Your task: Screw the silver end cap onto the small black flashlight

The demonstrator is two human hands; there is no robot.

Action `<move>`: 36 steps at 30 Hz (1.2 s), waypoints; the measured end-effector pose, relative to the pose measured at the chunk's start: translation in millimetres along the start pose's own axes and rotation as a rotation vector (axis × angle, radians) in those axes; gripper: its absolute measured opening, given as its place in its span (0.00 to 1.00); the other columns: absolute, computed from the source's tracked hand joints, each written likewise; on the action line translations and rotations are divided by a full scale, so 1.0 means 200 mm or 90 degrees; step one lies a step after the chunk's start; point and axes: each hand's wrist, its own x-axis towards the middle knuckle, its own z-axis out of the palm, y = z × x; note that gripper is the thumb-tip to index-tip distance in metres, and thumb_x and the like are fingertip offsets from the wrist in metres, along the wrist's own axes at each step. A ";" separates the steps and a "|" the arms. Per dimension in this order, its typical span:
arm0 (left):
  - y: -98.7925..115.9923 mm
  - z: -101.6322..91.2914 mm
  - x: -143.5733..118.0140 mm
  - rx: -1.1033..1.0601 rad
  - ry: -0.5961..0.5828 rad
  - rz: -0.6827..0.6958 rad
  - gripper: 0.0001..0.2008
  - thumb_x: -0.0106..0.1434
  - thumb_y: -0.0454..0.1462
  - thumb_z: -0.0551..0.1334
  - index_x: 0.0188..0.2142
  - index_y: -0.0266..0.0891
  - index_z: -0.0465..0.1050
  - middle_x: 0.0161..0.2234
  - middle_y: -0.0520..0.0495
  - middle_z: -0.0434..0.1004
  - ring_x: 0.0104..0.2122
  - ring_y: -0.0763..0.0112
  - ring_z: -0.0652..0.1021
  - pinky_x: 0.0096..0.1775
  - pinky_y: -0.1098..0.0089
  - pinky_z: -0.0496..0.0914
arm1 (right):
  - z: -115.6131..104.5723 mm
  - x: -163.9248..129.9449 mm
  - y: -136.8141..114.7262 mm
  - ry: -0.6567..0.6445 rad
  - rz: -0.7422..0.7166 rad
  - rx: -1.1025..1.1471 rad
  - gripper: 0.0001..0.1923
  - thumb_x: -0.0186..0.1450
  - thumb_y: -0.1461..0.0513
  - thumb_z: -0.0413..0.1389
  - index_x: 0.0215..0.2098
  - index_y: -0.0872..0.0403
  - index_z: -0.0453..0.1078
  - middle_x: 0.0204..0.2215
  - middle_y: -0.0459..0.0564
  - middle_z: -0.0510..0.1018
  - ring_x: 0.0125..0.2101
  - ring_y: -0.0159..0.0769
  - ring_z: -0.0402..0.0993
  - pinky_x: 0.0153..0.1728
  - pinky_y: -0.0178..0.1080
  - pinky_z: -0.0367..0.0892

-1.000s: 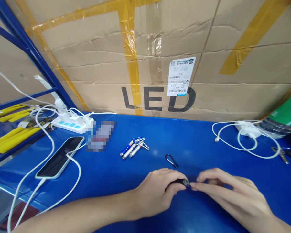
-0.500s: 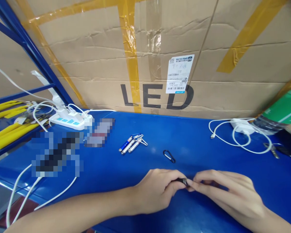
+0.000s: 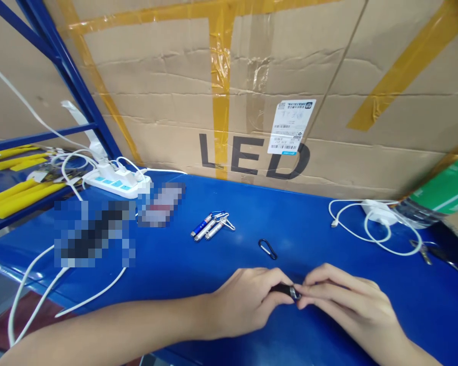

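Observation:
My left hand [image 3: 248, 302] grips a small black keychain flashlight [image 3: 285, 290] just above the blue table [image 3: 309, 223]. My right hand [image 3: 347, 305] pinches the flashlight's right end with thumb and forefinger. A loose black carabiner clip [image 3: 267, 248] lies on the table a little beyond my hands. Further back and left lie three small keychain flashlights [image 3: 209, 227], one blue and two silver, with clips attached.
A large cardboard box marked LED [image 3: 252, 101] stands along the table's back edge. A white power strip [image 3: 116, 181] with cables sits at the back left, beside a blue shelf frame [image 3: 61, 66]. A coiled white charger cable [image 3: 377, 223] lies at the right.
The camera shifted slightly, so the view slid. My hands stay together on the small black flashlight, fingers only slightly rearranged.

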 end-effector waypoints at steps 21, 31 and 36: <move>-0.05 0.06 -0.02 0.145 0.063 0.065 0.04 0.66 0.32 0.54 0.34 0.41 0.64 0.30 0.52 0.75 0.30 0.70 0.76 0.33 0.74 0.64 | 0.07 0.08 -0.06 -0.033 0.462 0.200 0.10 0.50 0.57 0.63 0.16 0.53 0.73 0.18 0.42 0.68 0.12 0.23 0.62 0.14 0.29 0.59; -0.06 0.07 -0.01 0.180 0.090 0.057 0.03 0.65 0.32 0.56 0.37 0.40 0.66 0.32 0.52 0.78 0.31 0.70 0.75 0.37 0.71 0.65 | 0.05 0.10 -0.04 -0.099 0.490 0.196 0.15 0.48 0.52 0.64 0.14 0.53 0.70 0.16 0.41 0.66 0.11 0.24 0.61 0.14 0.29 0.59; -0.04 0.06 -0.01 0.144 0.064 0.024 0.06 0.65 0.33 0.57 0.42 0.40 0.67 0.36 0.52 0.79 0.34 0.68 0.76 0.40 0.70 0.67 | 0.05 0.10 -0.03 -0.110 0.466 0.176 0.20 0.54 0.53 0.59 0.11 0.54 0.63 0.14 0.42 0.64 0.13 0.26 0.63 0.16 0.30 0.59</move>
